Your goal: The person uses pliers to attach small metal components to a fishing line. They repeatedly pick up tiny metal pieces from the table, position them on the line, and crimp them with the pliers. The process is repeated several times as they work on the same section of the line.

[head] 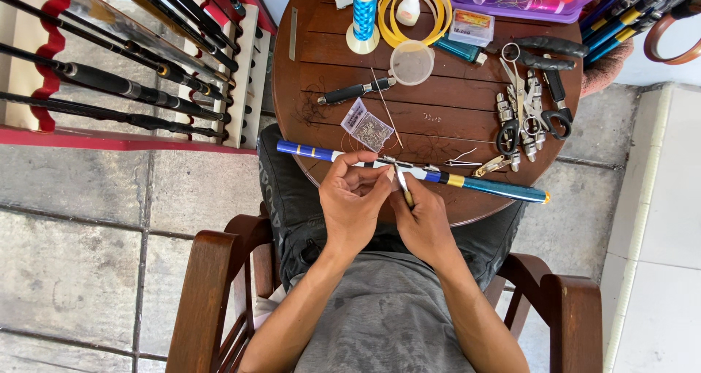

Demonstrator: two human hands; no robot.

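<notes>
Both hands meet mid-frame over the blue rod [504, 189] (lying across the round table [307, 66]): left hand [353, 203] pinches it, right hand [422, 223] grips a small blade [403, 181].

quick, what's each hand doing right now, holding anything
Left hand: closed, fingers pinching the blue fishing rod at its striped section.
Right hand: closed on a small slim tool, tip at the rod.

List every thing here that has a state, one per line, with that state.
left hand: gripping the blue rod
right hand: pinching a small tool against the rod
blue rod: lying across the round table's near edge
scissors: closed, flat on the table
glue bottle: capped, lying inside the yellow coil
clear bag of small parts: flat on the table
</notes>
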